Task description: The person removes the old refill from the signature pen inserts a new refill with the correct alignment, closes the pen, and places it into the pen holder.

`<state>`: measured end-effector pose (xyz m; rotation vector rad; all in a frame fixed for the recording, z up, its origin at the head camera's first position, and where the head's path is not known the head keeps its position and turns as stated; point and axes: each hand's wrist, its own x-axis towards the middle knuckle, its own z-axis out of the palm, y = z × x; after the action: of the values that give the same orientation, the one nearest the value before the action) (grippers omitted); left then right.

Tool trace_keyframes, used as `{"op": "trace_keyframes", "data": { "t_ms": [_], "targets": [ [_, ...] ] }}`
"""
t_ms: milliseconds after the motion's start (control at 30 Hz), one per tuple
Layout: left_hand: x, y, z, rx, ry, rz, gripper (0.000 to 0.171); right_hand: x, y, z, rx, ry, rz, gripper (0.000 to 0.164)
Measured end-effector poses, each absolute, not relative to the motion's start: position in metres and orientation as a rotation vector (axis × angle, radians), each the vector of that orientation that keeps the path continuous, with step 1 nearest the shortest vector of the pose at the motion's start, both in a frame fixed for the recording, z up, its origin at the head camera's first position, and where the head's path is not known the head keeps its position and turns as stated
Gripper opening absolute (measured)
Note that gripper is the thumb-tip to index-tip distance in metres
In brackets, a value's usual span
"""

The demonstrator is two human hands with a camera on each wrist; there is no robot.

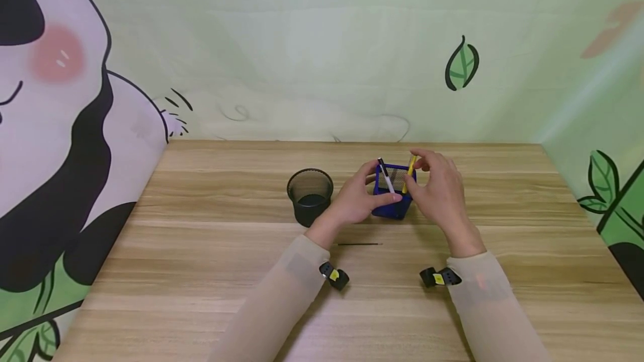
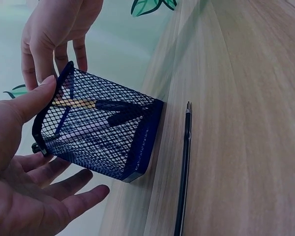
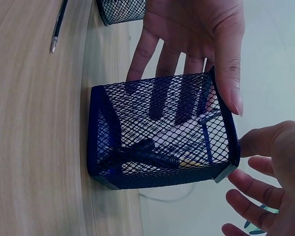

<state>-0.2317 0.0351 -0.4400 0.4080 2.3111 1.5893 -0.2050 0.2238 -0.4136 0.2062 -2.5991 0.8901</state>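
A square blue mesh pen holder (image 1: pixel 389 210) stands on the table, and my left hand (image 1: pixel 354 199) holds its left side. The left thumb lies over the near rim; the other fingers spread along the mesh side. Inside leans a white pen (image 1: pixel 387 176) with a black end, next to a yellow pen (image 1: pixel 411 165). My right hand (image 1: pixel 441 187), at the right rim, pinches the yellow pen's upper end between thumb and index finger. Through the mesh in the left wrist view, the dark lower ends of both pens cross near the holder's base.
To the left of my left hand stands a round black mesh pen cup (image 1: pixel 306 217). A thin black refill (image 1: pixel 359 243) with a metal tip lies on the wooden table (image 1: pixel 226 272) nearer me. Behind the table hangs a pale green printed backdrop (image 1: pixel 302 60).
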Motion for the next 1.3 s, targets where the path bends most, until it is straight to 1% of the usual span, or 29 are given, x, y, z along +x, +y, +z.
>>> {"op": "trace_keyframes", "data": {
  "t_ms": [400, 600, 767, 967, 1300],
  "targets": [
    [-0.232, 0.035, -0.443, 0.505, 2.394, 1.535, 0.099, -0.206, 0.224, -0.415, 0.219, -2.589, 0.891, 0.050],
    [-0.230, 0.035, -0.440, 0.512, 2.447, 1.491, 0.101, -0.206, 0.224, -0.413, 0.215, -2.591, 0.904, 0.047],
    [-0.226, 0.034, -0.431, 0.501, 2.515, 1.415, 0.103, -0.207, 0.226, -0.412, 0.207, -2.586, 0.922, 0.044],
    [-0.222, 0.029, -0.415, 0.556, 2.605, 1.327, 0.098, -0.210, 0.231, -0.412, 0.181, -2.582, 0.962, 0.041],
    [-0.226, -0.001, -0.392, 0.645, 2.720, 1.202, 0.093, -0.214, 0.245, -0.408, 0.164, -2.645, 0.957, 0.049]
  ]
}}
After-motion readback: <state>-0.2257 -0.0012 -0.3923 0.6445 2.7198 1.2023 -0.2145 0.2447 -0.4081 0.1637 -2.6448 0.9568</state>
